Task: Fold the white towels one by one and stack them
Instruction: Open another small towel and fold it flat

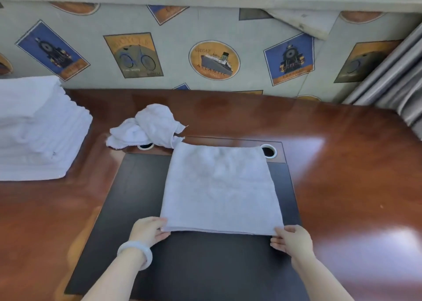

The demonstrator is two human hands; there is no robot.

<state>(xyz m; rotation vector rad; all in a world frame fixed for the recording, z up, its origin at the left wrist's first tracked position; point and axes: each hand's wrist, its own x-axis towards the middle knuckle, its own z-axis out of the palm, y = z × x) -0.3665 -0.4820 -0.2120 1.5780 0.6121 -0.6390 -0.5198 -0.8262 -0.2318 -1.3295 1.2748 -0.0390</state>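
A white towel (220,186) lies folded in half on the dark desk pad (137,186), its doubled edge nearest me. My left hand (149,231) pinches the towel's near left corner, and my right hand (291,239) pinches its near right corner. Behind the towel, a crumpled white towel (148,127) sits in a heap on the wooden desk (342,163). At the far left stands a tall stack of folded white towels (36,129).
Two round cable holes (268,151) sit in the desk strip behind the pad, the left one partly under the crumpled towel. A wall with picture-print paper (214,59) runs along the back. Grey curtains (397,88) hang at the right.
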